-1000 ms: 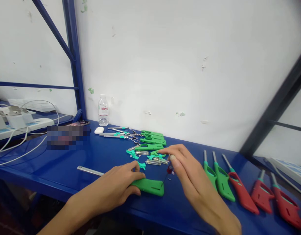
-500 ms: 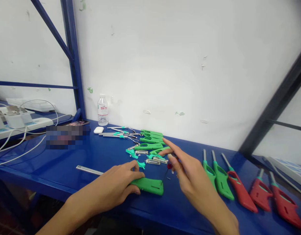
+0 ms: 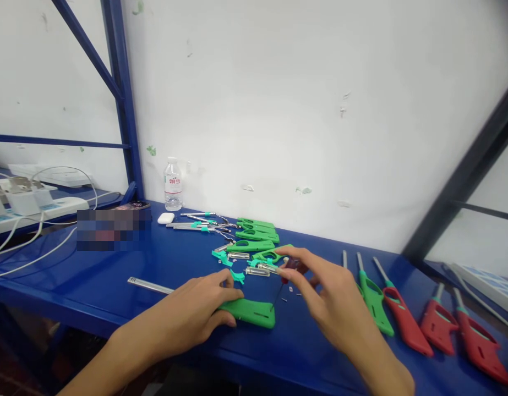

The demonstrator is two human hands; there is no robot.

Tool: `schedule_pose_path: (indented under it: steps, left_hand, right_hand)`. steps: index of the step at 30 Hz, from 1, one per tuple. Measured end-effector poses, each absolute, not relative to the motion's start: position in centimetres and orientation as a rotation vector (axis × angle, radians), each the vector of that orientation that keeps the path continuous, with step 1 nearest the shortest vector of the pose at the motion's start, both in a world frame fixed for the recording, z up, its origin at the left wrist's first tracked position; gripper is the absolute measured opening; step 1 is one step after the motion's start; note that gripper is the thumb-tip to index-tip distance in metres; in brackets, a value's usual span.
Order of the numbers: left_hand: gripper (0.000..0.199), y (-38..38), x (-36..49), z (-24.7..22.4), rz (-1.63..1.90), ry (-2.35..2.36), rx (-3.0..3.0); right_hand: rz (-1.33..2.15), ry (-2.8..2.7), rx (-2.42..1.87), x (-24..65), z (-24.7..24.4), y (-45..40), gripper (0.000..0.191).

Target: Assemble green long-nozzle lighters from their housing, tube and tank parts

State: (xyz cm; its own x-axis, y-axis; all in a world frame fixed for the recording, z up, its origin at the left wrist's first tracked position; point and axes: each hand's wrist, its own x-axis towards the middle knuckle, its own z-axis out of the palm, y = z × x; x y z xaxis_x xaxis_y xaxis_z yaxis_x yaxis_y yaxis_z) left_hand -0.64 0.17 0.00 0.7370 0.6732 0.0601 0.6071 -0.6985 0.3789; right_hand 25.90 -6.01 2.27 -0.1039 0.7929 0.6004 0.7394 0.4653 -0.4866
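Note:
My left hand (image 3: 200, 311) is closed around a green lighter (image 3: 254, 313), the long-necked utility kind, pressed flat on the blue table with its metal tube sticking out to the left. My right hand (image 3: 328, 280) pinches the dark red handle of a screwdriver (image 3: 290, 265). The screwdriver leans, its thin shaft running down to the right end of the green lighter body. Beyond my hands lie several green casing halves (image 3: 254, 246), clear fuel tanks (image 3: 257, 271) and turquoise plastic pieces (image 3: 223, 257). Small screws (image 3: 284, 300) lie near the screwdriver.
Several metal lighter tubes (image 3: 191, 226) with wires lie at the back, near a water bottle (image 3: 173, 184) and a white case (image 3: 166, 218). Whole red lighters (image 3: 406, 319) and green lighters (image 3: 375, 302) line the right side. Power strips (image 3: 64, 208) with cables sit at left.
My right hand has changed its hold on the screwdriver handle, fingers now curled closer round it and the index finger lowered. The left hand and the lighter stay in place.

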Motion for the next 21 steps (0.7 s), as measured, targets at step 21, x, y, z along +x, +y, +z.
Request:
schedule_pose_path:
  steps: [21]
  left_hand:
    - [0.033,0.3,-0.6,0.2,0.260,0.991,2.566]
  right_hand:
    - [0.797,-1.609,-1.120,26.1,2.7,-5.5,0.050]
